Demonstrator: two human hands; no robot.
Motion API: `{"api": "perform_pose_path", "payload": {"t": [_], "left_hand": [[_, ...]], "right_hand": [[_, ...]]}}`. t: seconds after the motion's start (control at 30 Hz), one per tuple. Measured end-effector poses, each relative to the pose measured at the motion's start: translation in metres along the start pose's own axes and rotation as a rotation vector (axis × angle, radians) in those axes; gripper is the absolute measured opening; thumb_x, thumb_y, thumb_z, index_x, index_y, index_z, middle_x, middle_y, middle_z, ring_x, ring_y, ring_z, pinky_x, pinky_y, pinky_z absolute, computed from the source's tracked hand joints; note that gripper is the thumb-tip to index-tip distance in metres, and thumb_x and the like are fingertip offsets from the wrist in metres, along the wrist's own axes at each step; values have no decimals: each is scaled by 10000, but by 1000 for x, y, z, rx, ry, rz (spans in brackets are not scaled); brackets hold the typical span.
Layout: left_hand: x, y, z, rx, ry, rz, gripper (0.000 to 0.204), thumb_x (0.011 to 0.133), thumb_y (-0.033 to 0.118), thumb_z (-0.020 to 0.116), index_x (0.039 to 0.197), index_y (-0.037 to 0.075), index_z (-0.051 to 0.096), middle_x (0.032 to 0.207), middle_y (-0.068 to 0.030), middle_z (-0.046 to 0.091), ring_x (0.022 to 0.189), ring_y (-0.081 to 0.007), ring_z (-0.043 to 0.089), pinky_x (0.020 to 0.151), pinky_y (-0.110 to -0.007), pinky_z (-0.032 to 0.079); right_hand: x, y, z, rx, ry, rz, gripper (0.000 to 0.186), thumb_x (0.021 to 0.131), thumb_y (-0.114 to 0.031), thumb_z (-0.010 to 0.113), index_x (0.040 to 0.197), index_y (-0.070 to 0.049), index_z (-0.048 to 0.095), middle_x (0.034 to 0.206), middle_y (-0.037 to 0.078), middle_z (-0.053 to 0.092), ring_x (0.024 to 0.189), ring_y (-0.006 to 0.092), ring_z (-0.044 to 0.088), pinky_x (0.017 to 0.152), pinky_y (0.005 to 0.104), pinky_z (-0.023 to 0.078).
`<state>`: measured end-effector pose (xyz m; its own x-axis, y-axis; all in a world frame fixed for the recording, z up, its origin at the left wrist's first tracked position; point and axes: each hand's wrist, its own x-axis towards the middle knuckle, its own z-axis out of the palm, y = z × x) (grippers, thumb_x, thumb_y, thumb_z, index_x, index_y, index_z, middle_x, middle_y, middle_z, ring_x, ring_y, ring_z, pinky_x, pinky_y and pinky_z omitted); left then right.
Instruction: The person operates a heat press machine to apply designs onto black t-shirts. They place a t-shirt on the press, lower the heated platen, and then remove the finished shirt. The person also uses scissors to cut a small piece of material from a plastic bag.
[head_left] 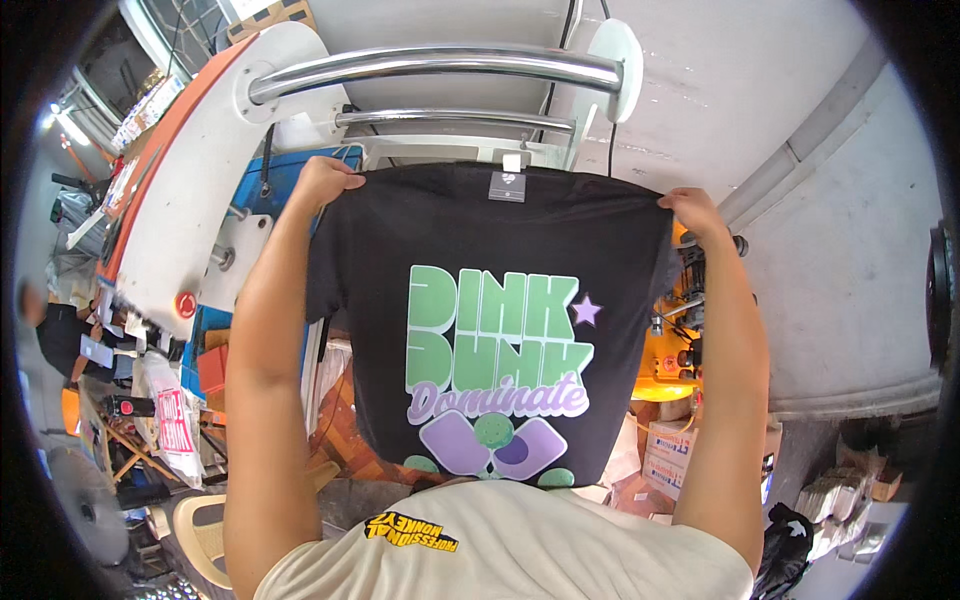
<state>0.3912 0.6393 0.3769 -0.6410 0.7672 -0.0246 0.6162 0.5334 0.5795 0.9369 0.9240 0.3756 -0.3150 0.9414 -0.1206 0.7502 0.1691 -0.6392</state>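
Observation:
A black T-shirt [520,235] hangs spread out in front of me, held up by its two shoulders. My left hand [330,182] pinches the shoulder on the left, and my right hand [692,212] pinches the one on the right. Green block letters, purple script, a small purple star and two purple paddles with green balls are printed on its front. At the collar sits a grey tag [507,187] with a white label above it. The lower hem drops out of sight behind my own pale shirt [520,535].
A large white machine with an orange edge [170,170] and chrome bars [440,72] stands ahead and left. A yellow machine [660,360] and cardboard boxes [668,458] are behind the T-shirt at right. A chair [195,530] is at lower left; a person [62,340] is at far left.

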Motion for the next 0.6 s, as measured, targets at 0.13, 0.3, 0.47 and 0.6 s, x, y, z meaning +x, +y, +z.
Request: {"api": "perform_pose_path", "payload": {"t": [0.13, 0.3, 0.47, 0.6], "left_hand": [[49, 5, 73, -203, -115, -338, 306, 885, 218, 780, 1093, 2, 716, 842, -117, 725, 725, -243, 717, 613, -349, 567], [93, -12, 118, -752, -11, -375, 288, 959, 117, 668, 1200, -19, 588, 910, -144, 702, 713, -243, 721, 631, -362, 635], [87, -3, 142, -992, 17, 26, 483, 993, 125, 642, 1424, -18, 477, 1183, -200, 677, 1060, -258, 681, 940, -366, 548], [-63, -15, 142, -640, 80, 126, 478, 986, 106, 637, 1433, -24, 531, 1368, -155, 631, 1265, -235, 602, 1080, -353, 463]], "right_hand": [[73, 67, 56, -455, -196, 79, 219, 883, -167, 637, 955, 27, 709, 879, 109, 739, 736, 253, 727, 654, 383, 588], [110, 36, 97, 418, 136, 426, 156, 930, -112, 548, 944, -18, 672, 813, 116, 718, 648, 194, 713, 482, 305, 555], [111, 18, 101, 266, 216, -56, 546, 955, -262, 693, 1402, 6, 529, 1319, 209, 618, 1190, 325, 623, 981, 412, 526], [-48, 21, 125, -19, 216, -335, 623, 952, -309, 711, 1439, 11, 489, 1393, 214, 587, 1311, 362, 560, 1083, 420, 445]]}}
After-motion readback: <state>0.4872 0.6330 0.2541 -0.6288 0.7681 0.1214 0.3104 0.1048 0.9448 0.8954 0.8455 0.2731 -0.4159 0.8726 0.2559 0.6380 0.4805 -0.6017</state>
